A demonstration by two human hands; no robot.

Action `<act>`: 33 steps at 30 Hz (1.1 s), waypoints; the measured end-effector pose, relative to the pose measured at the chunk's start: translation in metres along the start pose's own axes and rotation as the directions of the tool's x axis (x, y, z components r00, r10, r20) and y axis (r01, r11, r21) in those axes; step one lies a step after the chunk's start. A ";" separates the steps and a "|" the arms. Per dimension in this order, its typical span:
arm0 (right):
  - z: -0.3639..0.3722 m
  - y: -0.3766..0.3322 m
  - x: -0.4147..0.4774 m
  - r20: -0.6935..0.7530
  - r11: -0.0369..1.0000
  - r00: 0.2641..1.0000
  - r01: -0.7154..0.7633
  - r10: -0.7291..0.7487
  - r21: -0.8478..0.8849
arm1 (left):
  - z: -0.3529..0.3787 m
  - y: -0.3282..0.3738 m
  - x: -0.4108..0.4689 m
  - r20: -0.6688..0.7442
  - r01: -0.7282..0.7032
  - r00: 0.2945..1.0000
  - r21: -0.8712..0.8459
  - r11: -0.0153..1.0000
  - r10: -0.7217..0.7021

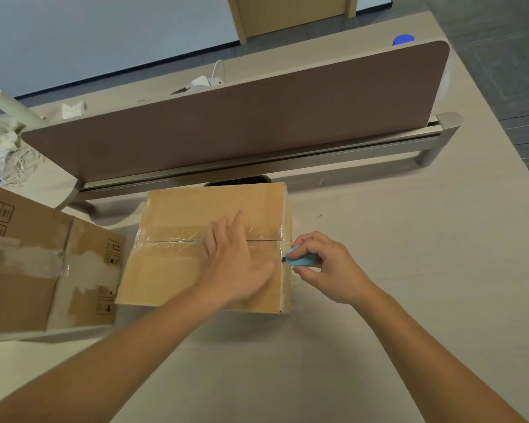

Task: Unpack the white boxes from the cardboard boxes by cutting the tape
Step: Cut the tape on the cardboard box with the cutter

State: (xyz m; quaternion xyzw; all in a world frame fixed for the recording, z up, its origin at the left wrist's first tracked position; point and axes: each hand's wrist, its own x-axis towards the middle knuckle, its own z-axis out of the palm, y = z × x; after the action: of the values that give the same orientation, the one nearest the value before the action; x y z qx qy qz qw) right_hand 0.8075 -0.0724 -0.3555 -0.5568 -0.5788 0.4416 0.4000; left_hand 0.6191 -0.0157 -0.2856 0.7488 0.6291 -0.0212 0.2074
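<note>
A small cardboard box [177,264] lies flat on the desk, its top seam sealed with clear tape [171,239]. My left hand [235,264] rests flat and open on the box top, fingers spread over the seam. My right hand [321,264] grips a small blue cutter [300,260] at the box's right edge, its dark tip touching the tape there. No white boxes are visible.
A larger cardboard box [43,270] with torn tape stands to the left, close to the small box. A brown desk divider [242,123] on a metal rail runs behind. Tangled cords [13,166] lie at the far left. The beige desk [409,254] extends to the right and front.
</note>
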 end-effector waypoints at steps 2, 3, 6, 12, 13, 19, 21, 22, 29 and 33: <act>0.001 0.000 0.002 0.006 0.999 1.000 0.011 -0.010 -0.033 | 0.015 0.000 -0.018 0.034 0.028 0.999 0.027 0.999 -0.029; 0.002 0.000 0.003 0.006 0.999 1.000 0.017 -0.016 -0.050 | 0.021 0.001 -0.022 0.037 0.037 0.999 0.037 0.999 -0.039; 0.002 0.001 0.005 -0.023 0.997 1.000 0.014 -0.015 -0.075 | 0.034 0.002 -0.026 0.023 0.073 0.997 -0.005 0.997 -0.073; 0.001 0.004 0.011 -0.088 0.991 0.995 0.040 -0.052 -0.130 | 0.037 0.000 -0.025 -0.013 0.076 0.997 -0.108 0.991 -0.078; 0.000 0.004 0.014 -0.103 0.991 0.993 0.042 -0.056 -0.130 | 0.038 0.000 -0.025 -0.018 0.079 0.997 -0.109 0.991 -0.081; -0.007 0.002 0.029 -0.086 0.988 0.996 0.023 -0.037 -0.156 | 0.041 0.000 -0.027 -0.048 0.075 0.996 -0.101 0.992 -0.080; -0.007 0.002 0.030 -0.090 0.985 0.995 0.022 -0.038 -0.171 | 0.040 0.001 -0.026 -0.049 0.074 0.996 -0.094 0.993 -0.079; -0.006 0.002 0.030 -0.097 0.984 0.995 0.019 -0.037 -0.177 | 0.039 0.001 -0.026 -0.047 0.075 0.996 -0.092 0.993 -0.079; -0.002 0.001 0.028 -0.147 0.996 0.989 -0.016 0.002 -0.091 | 0.038 0.000 -0.029 -0.010 0.073 0.997 -0.072 0.995 -0.074; -0.002 0.004 0.030 -0.158 0.997 0.987 -0.021 0.009 -0.077 | 0.034 0.001 -0.029 0.024 0.076 0.997 -0.060 0.995 -0.074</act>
State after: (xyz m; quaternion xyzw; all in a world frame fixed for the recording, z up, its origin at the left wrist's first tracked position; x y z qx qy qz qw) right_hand 0.8091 -0.0425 -0.3599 -0.6094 -0.5580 0.3763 0.4190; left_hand 0.6219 -0.0541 -0.3078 0.7177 0.6549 -0.0181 0.2358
